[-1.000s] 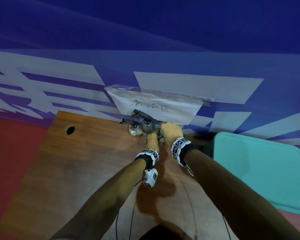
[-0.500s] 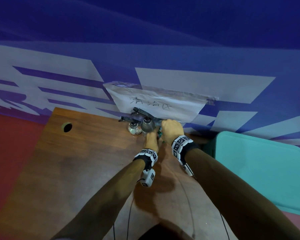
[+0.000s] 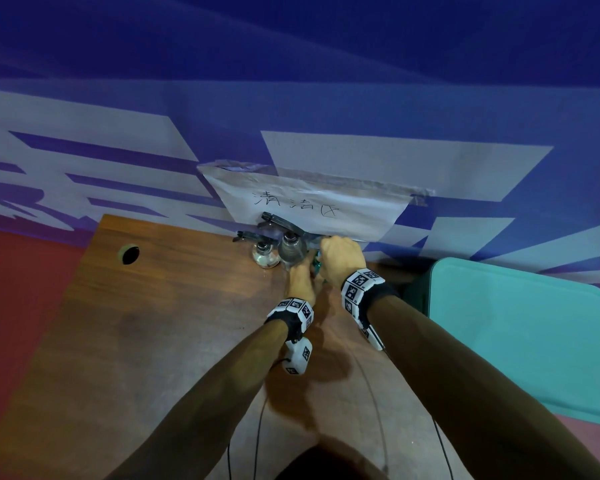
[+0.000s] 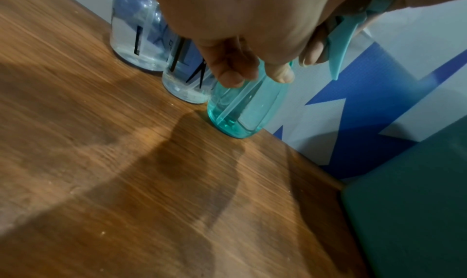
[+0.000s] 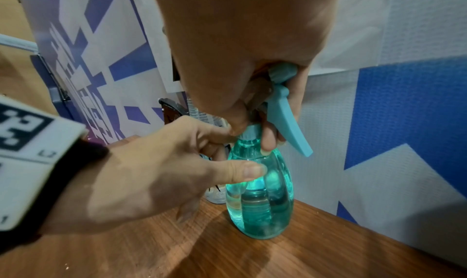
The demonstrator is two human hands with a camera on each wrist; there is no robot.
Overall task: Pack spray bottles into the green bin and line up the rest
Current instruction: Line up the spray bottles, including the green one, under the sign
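Note:
A teal spray bottle (image 5: pixel 260 198) stands upright on the wooden table (image 3: pixel 160 341) near the wall; in the head view only a sliver of it (image 3: pixel 316 268) shows between my hands. My right hand (image 5: pixel 255 134) grips its teal spray head and trigger from above. My left hand (image 5: pixel 240 154) holds the bottle lower down, thumb on the body and fingers at the neck. Two clear spray bottles with black heads (image 3: pixel 264 258) (image 3: pixel 291 251) stand in a row just to its left, touching each other. The green bin (image 3: pixel 527 334) sits at the table's right end with its lid on.
A blue and white wall runs close behind the bottles, with a taped paper sign (image 3: pixel 309 206) on it. A round cable hole (image 3: pixel 129 254) is at the table's far left. Thin cables (image 3: pixel 371 393) trail over the near part of the table.
Both hands have stayed on the teal bottle, which stands in the same spot by the wall. Only the head view has shifted slightly.

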